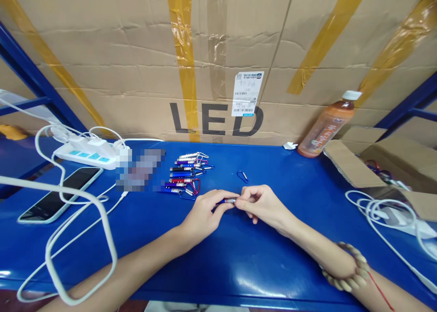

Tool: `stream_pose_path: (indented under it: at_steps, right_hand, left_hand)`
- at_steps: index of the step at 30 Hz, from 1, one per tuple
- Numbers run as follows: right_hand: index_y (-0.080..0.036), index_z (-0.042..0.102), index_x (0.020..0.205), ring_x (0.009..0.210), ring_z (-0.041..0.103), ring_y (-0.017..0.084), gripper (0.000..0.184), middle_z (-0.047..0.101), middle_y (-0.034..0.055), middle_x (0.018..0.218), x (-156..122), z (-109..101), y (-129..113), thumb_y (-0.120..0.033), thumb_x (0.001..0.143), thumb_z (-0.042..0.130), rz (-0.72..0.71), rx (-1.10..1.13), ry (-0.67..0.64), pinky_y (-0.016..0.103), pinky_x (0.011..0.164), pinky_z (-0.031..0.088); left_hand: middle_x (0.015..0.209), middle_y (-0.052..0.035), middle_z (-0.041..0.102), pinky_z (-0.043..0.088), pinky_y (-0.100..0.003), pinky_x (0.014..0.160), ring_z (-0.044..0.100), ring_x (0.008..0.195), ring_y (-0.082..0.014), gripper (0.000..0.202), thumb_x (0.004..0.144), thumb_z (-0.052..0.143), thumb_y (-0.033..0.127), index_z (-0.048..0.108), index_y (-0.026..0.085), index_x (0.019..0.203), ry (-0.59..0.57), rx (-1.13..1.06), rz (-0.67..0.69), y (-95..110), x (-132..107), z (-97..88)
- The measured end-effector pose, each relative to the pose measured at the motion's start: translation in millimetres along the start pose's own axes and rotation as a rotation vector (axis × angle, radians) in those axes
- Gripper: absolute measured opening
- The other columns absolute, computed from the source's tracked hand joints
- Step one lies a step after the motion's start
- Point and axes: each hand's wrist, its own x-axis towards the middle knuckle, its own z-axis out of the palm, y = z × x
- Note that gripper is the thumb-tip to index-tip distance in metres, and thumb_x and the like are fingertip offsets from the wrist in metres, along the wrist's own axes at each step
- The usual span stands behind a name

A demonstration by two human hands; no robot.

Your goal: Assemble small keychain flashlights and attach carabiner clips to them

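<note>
Over the middle of the blue table, my left hand [206, 212] is closed around a small blue and silver keychain flashlight [230, 201]. At its silver end, the thumb and fingers of my right hand [257, 203] are pinched together; whether they hold a small part there is hidden. Just beyond my right hand lies a loose blue carabiner clip [242, 176]. To the left of it is a stack of several similar keychain flashlights [180, 168] in silver, black, red and blue, with carabiner clips at their right ends.
A large taped cardboard box [136, 75] stands along the back. On the left are a white power strip [87, 153], a phone [61, 196] and looping white cables [109, 239]. A drink bottle [326, 128], an open carton [396, 153] and a coiled white cable [372, 212] are at right.
</note>
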Motion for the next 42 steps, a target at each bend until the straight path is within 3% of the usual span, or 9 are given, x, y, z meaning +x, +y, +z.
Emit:
stream_pose_path:
  at_steps: [3,7,10,12,17,25,30,37,42]
  right_hand:
    - [-0.015,0.054,0.053,0.037,0.041,0.006,0.042,0.048,-0.0044,0.041,1.9,-0.8,2.0,-0.053,0.06,0.072,-0.161,-0.166,0.1,0.018,0.037,0.036]
    - [-0.015,0.067,0.068,0.049,0.049,0.008,0.029,0.06,0.002,0.066,4.2,-12.2,3.7,-0.044,0.067,0.072,-0.594,-0.448,0.277,0.021,0.047,0.041]
    - [-0.019,0.071,0.085,0.06,0.056,0.01,0.017,0.062,0.0043,0.081,4.6,-23.2,5.7,-0.034,0.08,0.063,-0.83,-0.559,0.164,0.022,0.055,0.044]
    - [-0.021,0.072,0.086,0.067,0.057,0.011,0.018,0.062,0.0046,0.083,4.5,-29.1,6.6,-0.028,0.087,0.056,-0.901,-0.637,0.083,0.022,0.059,0.045]
    - [-0.025,0.07,0.099,0.068,0.057,0.01,0.019,0.059,0.0038,0.087,2.5,-35.9,3.6,-0.03,0.085,0.058,-0.942,-0.723,0.04,0.022,0.06,0.046]
    - [-0.026,0.071,0.093,0.069,0.057,0.008,0.02,0.06,0.0037,0.088,-6.3,-38.0,-7.0,-0.022,0.089,0.052,-1.086,-0.9,0.024,0.018,0.054,0.041]
    - [-0.02,0.07,0.078,0.064,0.055,0.008,0.019,0.058,0.0042,0.082,-7.3,-37.9,-5.1,-0.024,0.087,0.054,-0.993,-0.808,-0.035,0.019,0.054,0.041]
    - [-0.019,0.069,0.068,0.063,0.053,0.009,0.02,0.053,0.0026,0.075,-2.7,-32.7,1.1,-0.026,0.084,0.06,-0.84,-0.573,-0.126,0.02,0.053,0.041]
    - [-0.015,0.058,0.05,0.053,0.046,0.008,0.035,0.049,0.0004,0.061,-2.4,-17.2,0.5,-0.039,0.073,0.069,-0.756,-0.422,0.002,0.02,0.044,0.036]
  left_hand:
    - [0.09,-0.0043,0.071,0.047,-0.024,0.071,0.062,0.081,-0.0173,0.021,0.083,0.049,0.016,0.068,0.018,0.092,0.021,-0.006,-0.031,1.9,3.6,0.6]
    - [0.08,-0.0033,0.068,0.046,-0.021,0.059,0.061,0.069,-0.0148,0.019,0.084,0.047,0.018,0.066,0.016,0.087,-0.007,-0.044,-0.098,7.4,7.7,-1.9]
    - [0.07,-0.0015,0.064,0.044,-0.021,0.057,0.058,0.066,-0.0144,0.019,0.085,0.046,0.021,0.064,0.015,0.078,-0.057,-0.068,-0.132,11.2,7.9,-6.5]
    - [0.066,-0.0001,0.062,0.044,-0.021,0.059,0.057,0.066,-0.0144,0.019,0.085,0.046,0.021,0.063,0.015,0.077,-0.094,-0.083,-0.14,12.7,7.5,-9.1]
    - [0.064,0.0015,0.058,0.042,-0.022,0.066,0.055,0.068,-0.0141,0.02,0.086,0.045,0.022,0.06,0.016,0.074,-0.173,-0.129,-0.129,14.7,7.8,-11.5]
    - [0.066,0.0006,0.058,0.042,-0.024,0.075,0.056,0.071,-0.0137,0.023,0.086,0.045,0.021,0.055,0.016,0.066,-0.291,-0.211,-0.111,18.5,8.9,-13.0]
    - [0.068,0.001,0.059,0.041,-0.026,0.075,0.057,0.074,-0.0139,0.009,0.088,0.044,0.02,0.051,0.016,0.091,-0.352,-0.312,-0.165,16.5,5.8,-13.2]
    - [0.067,0.0023,0.057,0.044,-0.024,0.067,0.055,0.066,-0.0122,0.012,0.087,0.044,0.017,0.043,0.019,0.074,-0.276,-0.133,-0.083,13.2,-0.9,-9.4]
    - [0.067,0.0015,0.058,0.046,-0.022,0.06,0.058,0.065,-0.0129,0.011,0.085,0.043,0.015,0.043,0.02,0.075,-0.191,-0.073,-0.034,10.0,-4.4,-4.2]
